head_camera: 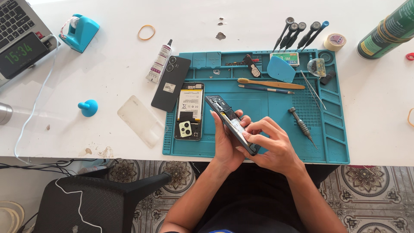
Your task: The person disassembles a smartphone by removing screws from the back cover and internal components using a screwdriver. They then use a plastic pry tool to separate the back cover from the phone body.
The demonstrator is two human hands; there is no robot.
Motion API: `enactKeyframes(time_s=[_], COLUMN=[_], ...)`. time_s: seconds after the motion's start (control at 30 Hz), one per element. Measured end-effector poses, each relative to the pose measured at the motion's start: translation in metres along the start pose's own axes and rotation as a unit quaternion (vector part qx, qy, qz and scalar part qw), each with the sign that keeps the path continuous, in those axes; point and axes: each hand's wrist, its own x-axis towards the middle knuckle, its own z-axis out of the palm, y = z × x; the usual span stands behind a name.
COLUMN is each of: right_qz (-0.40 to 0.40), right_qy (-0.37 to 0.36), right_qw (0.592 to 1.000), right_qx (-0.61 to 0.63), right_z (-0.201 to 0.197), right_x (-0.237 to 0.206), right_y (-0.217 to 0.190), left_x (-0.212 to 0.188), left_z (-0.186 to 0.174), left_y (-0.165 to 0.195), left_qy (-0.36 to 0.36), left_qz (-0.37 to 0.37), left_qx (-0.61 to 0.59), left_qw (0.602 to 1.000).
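Observation:
My left hand [224, 144] holds an opened dark phone frame [220, 108] tilted on its edge above the teal work mat [276, 110]. Fingers of my right hand [269, 144] press on the phone's inner side near its lower end. Left of my hands, an opened phone with an exposed battery and pale camera module [189, 111] lies face down on the mat. A black back cover [171, 83] rests half on the mat's left edge. A dark screwdriver [302, 126] lies on the mat to the right of my hands.
A clear case [140, 121], glue tube [159, 61], blue suction cup [88, 107] and tape dispenser [80, 31] lie left. Several screwdrivers [299, 34], a toothbrush [271, 83], blue pick [280, 69], tweezers [313, 88], tape roll [335, 41] and green can [386, 30] sit behind. A black chair [95, 200] stands below.

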Motion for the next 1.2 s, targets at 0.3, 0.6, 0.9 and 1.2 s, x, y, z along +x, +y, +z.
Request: enactKeyframes(time_s=[0.3,0.6,0.9,1.2], right_qz=[0.013,0.291,0.162,0.26], right_qy=[0.015,0.148,0.066,0.021], right_qw=[1.0,0.933,0.984,0.957], right_qx=[0.005,0.152,-0.027,0.124], right_z=[-0.002,-0.012,-0.046,-0.056], right_x=[0.0,-0.011,0.003,-0.02], right_y=[0.0,0.0,-0.021,-0.015], left_x=[0.001,0.001,-0.007,-0.013], left_z=[-0.006,0.0,-0.007,-0.021], left_y=[-0.003,-0.005,-0.007,-0.016], left_qy=[-0.025,-0.041,-0.084,-0.098], left_qz=[0.015,0.074,0.129,0.166], left_qx=[-0.004,0.141,0.249,0.405], left_qw=[1.0,0.986,0.956,0.894])
